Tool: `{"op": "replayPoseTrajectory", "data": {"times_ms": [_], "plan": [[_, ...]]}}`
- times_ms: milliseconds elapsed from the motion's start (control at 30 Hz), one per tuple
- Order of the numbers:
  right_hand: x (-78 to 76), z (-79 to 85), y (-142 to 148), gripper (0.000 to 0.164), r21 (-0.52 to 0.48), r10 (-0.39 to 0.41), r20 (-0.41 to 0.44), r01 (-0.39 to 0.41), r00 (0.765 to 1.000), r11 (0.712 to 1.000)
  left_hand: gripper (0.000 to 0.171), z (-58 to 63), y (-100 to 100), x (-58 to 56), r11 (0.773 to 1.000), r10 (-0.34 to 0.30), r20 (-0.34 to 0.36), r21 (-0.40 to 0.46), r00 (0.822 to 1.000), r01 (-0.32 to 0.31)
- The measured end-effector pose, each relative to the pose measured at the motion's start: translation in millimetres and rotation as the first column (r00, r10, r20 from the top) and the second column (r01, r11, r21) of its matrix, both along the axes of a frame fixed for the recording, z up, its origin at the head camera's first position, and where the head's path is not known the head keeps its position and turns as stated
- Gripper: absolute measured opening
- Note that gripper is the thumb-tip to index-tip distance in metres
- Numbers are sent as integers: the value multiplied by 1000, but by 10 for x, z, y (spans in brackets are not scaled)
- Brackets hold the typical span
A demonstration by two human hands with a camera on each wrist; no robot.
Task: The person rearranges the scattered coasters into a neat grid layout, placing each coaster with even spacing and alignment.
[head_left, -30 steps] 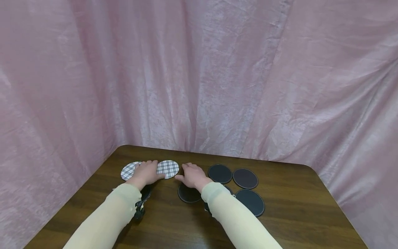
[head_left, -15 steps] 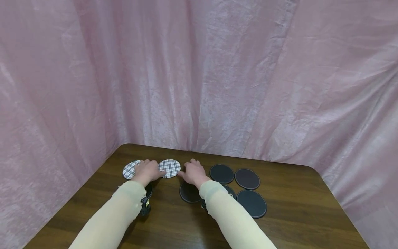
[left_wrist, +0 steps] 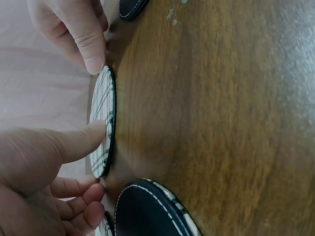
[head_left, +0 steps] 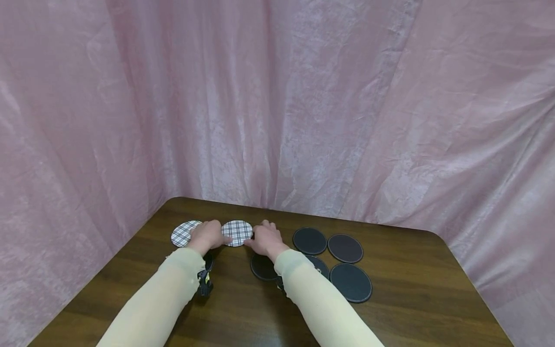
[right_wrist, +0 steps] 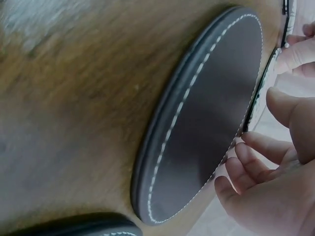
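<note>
A round white plaid coaster lies at the back of the table between my two hands. My left hand holds its left side: the thumb lies over the plaid face and the curled fingers meet the edge. On the opposite side, my right hand pinches the rim, its index fingertip at the edge and its thumb just above. Another plaid coaster is partly covered by the left hand. Close to the right hand lies a dark brown coaster with white stitching.
Several dark coasters lie to the right, among them a black one, a brown one and a larger-looking front one. Another dark coaster shows beside the left wrist. Pink curtains hang behind the wooden table.
Both hands have drawn in on the middle plaid coaster. The right hand has moved left to its rim, and the left fingers have curled more. The coasters appear to stay in place.
</note>
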State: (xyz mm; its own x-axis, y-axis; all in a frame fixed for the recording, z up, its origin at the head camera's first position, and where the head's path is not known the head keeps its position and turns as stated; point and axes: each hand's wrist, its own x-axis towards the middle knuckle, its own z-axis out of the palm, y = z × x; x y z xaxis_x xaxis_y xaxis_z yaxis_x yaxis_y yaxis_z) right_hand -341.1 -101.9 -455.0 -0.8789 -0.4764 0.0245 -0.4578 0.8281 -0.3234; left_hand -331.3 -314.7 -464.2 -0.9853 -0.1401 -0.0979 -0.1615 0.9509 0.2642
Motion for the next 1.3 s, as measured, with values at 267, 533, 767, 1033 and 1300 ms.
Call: {"op": "replayPoseTrajectory", "data": {"times_ms": [267, 533, 767, 1033, 1300], "plan": [[-20, -9, 7, 49, -56, -4, 43, 6, 999, 998, 69, 178, 123, 176, 996, 36, -23, 77, 999, -34], [-33, 13, 43, 49, -134, -18, 57, 26, 998, 991, 86, 166, 175, 214, 997, 33, -102, 68, 994, -26], [-333, -365, -19, 47, -271, -52, 37, 60, 998, 961, 89, 59, 120, 228, 993, 48, -131, 110, 990, -34], [-117, -93, 39, 44, -339, -88, 39, 96, 995, 936, 89, 94, 151, 247, 986, 42, -167, 164, 985, -14], [-58, 30, 212, 37, -369, -111, 62, 126, 992, 921, 89, 164, 304, 284, 986, 22, -182, 168, 983, 9]]}}
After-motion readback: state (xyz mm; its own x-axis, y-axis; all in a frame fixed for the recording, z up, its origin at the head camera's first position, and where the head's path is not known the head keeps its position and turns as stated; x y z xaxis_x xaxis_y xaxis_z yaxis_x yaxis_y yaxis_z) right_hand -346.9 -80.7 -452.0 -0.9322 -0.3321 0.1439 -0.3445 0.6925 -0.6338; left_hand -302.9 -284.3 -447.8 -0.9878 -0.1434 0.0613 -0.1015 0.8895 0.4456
